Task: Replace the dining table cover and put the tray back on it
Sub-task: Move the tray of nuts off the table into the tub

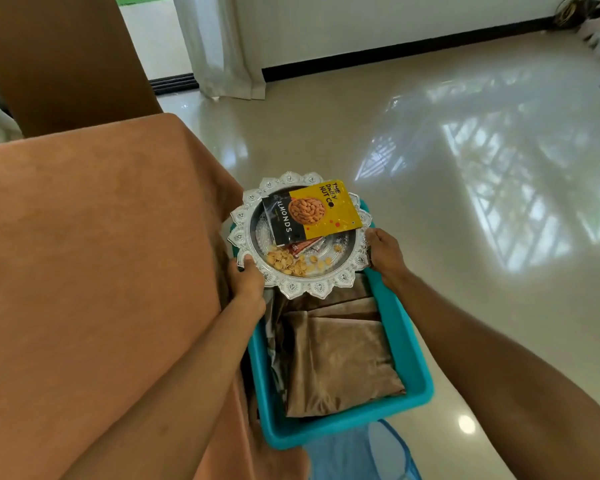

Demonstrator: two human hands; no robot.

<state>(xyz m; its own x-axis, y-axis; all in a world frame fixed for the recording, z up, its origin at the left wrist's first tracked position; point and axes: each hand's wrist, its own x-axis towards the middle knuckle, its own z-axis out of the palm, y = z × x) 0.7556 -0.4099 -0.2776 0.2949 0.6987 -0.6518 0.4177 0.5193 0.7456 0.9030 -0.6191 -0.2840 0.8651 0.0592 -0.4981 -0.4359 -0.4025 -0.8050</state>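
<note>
i have both hands on the tray (312, 287), one on each side, because it is loaded and would tip from one side. my left hand (246, 282) pinches the rim at the tray's 8 o'clock, thumb on top. my right hand (383, 252) is curled round the rim at 3 o'clock. the hands are well apart, with the whole tray between them.

the tray is over the 12 o'clock end of the teal tub (409, 344), which stands on the floor (430, 168). i cannot tell whether it rests on the tub's rim or is just clear of it. the counter, under its orange-brown cover (101, 237), is right beside it at 9 o'clock. a folded brown cloth (340, 358) fills the 6 o'clock part of the tub. my guess is that the tray was parked here to keep the counter free for the cover, and that the step now is carrying it across to 9 o'clock.

the tray is round and silver-coloured, with an embossed, scalloped rim and a dark patterned middle. a yellow and black almond pouch (312, 213) lies across its 12 o'clock half and overhangs the rim. a red sachet (300, 247) peeks out from under the pouch. loose pale shells (288, 263) are heaped near 7 o'clock. i judge the shells and pouch will slide if i let it tilt, so it wants to stay level
</note>
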